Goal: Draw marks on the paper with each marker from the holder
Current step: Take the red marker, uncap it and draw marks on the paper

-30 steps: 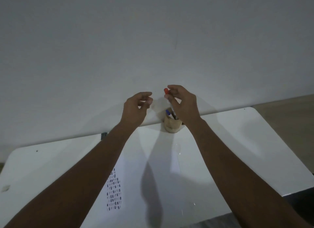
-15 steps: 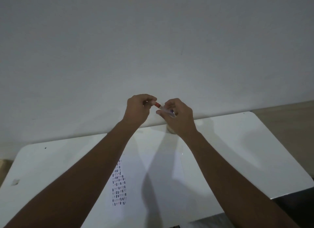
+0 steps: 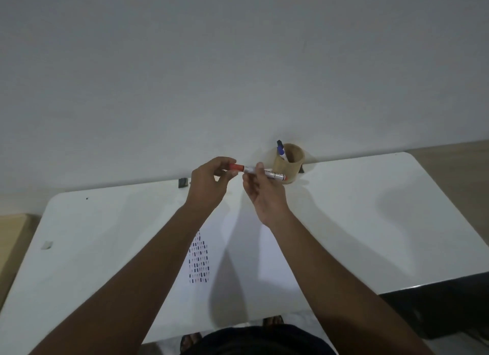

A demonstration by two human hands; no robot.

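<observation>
Red marker (image 3: 260, 172) spans both hands, left hand (image 3: 209, 185) pinching cap (image 3: 236, 167).

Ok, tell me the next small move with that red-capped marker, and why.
Probably pull the red cap off with the left hand. That hand pinches the cap while the right hand holds the white marker barrel, held level above the white paper, so the tip looks still covered and cannot mark yet.

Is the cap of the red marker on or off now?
On: the cap sits flush on the red marker, pinched by the left hand.
</observation>
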